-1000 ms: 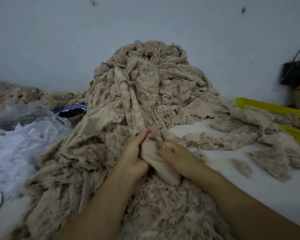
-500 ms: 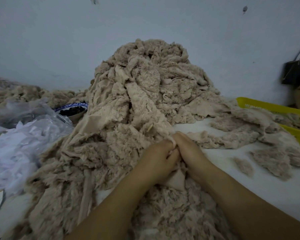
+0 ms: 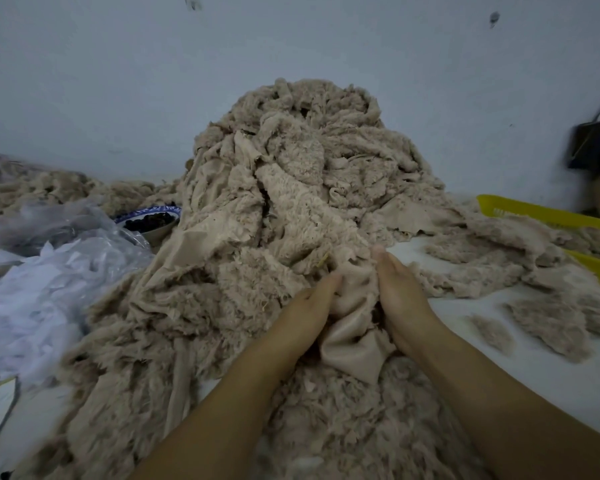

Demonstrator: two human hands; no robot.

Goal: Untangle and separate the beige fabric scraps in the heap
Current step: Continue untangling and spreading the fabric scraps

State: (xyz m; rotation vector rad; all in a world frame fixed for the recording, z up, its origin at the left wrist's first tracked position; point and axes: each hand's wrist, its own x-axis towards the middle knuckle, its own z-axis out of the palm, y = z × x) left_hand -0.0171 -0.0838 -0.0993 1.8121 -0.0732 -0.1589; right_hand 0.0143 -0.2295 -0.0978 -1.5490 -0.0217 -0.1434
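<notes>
A tall heap of beige fluffy fabric scraps (image 3: 291,168) rises in the middle of the white table (image 3: 520,382) and spreads down toward me. At its near foot, a beige scrap (image 3: 355,344) with a smooth backing is bunched up between my hands. My left hand (image 3: 305,313) holds its left side and my right hand (image 3: 400,299) holds its right side. The fingers point into the heap. Both thumbs are hidden in the fabric.
A clear plastic bag of white scraps (image 3: 49,289) lies on the left, beside a blue-rimmed bowl (image 3: 153,216). A yellow basket (image 3: 534,213) sits at the right with beige scraps over it. Loose beige tufts (image 3: 551,323) lie right of my hands. A dark bag (image 3: 593,143) hangs on the wall.
My hands were pressed together on the scrap. They have drawn slightly apart and shifted right. The scrap now bulges between them.
</notes>
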